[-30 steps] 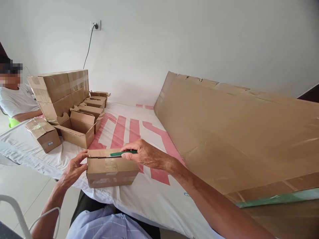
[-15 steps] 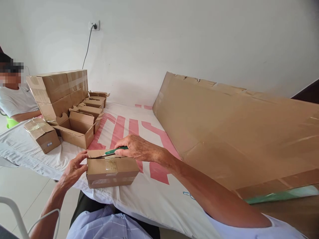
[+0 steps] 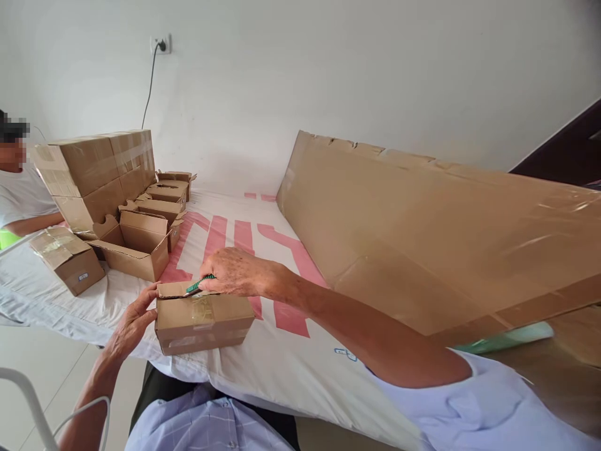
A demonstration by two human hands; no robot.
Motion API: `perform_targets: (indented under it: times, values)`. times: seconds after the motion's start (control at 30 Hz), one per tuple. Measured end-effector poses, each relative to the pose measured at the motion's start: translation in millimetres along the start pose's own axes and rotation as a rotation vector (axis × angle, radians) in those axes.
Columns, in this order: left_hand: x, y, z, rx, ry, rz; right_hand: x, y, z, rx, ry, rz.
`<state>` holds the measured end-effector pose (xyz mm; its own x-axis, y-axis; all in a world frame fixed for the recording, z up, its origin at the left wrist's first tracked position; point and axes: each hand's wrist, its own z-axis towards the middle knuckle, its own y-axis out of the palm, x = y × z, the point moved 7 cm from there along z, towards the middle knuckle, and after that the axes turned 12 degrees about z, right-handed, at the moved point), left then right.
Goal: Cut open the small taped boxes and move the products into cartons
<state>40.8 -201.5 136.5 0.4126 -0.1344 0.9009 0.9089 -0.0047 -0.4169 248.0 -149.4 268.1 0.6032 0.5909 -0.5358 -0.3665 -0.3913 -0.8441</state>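
Near the front edge of the cloth-covered table [image 3: 282, 369], a small cardboard box [image 3: 203, 322] sits square to the person, its top sealed with glossy clear tape. Against its left end, the left hand [image 3: 129, 326] lies with fingers spread along the side and thumb hooked over the top corner, bracing rather than gripping. Above the box's top, the right hand [image 3: 232, 272] is closed around a green-handled cutter [image 3: 200, 285], whose tip meets the box's top back edge near the left corner, where a flap already lifts a little. By the look of it, the tape seam is being slit; freeing the lid calls for a shallow, steady stroke along the seam, with the left fingers kept clear of the blade.

Toward the table's far left corner stand more boxes of the same matt brown card: a taped stack [image 3: 94, 172], several open ones [image 3: 136, 247] with flaps raised, and a sealed one [image 3: 68, 260] by the left edge. A large flat cardboard sheet [image 3: 422, 244] slopes across the right side. Another person's arm [image 3: 30, 222] rests beyond the stack.
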Motion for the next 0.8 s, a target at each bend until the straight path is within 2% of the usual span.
perform_targets:
  times: [0.1, 0.2, 0.3, 0.43, 0.57, 0.67, 0.73, 0.8]
  values:
    - [-2, -0.4, 3, 0.020, 0.022, 0.059, -1, 4, 0, -0.078, 0.016, -0.093]
    - [-7, -0.4, 6, 0.050, 0.039, 0.100, 10, -1, -12, -0.034, 0.031, -0.128]
    - [-9, 2.6, 6, 0.052, 0.047, 0.127, 36, -8, -38, -0.024, 0.098, -0.070]
    - [-4, 8.6, 4, 0.022, 0.050, 0.141, 77, -21, -80, 0.019, 0.217, 0.116]
    - [-1, 9.6, 6, 0.020, 0.055, 0.104, 126, -25, -121, 0.189, 0.319, 0.246]
    - [-4, 9.1, 9, 0.020, 0.070, 0.085, 173, -7, -148, 0.393, 0.353, 0.376]
    - [-7, 8.5, 12, 0.027, 0.075, 0.076, 207, 19, -163, 0.551, 0.367, 0.436]
    - [-9, 7.8, 13, 0.033, 0.072, 0.069, 239, 51, -175, 0.686, 0.401, 0.403]
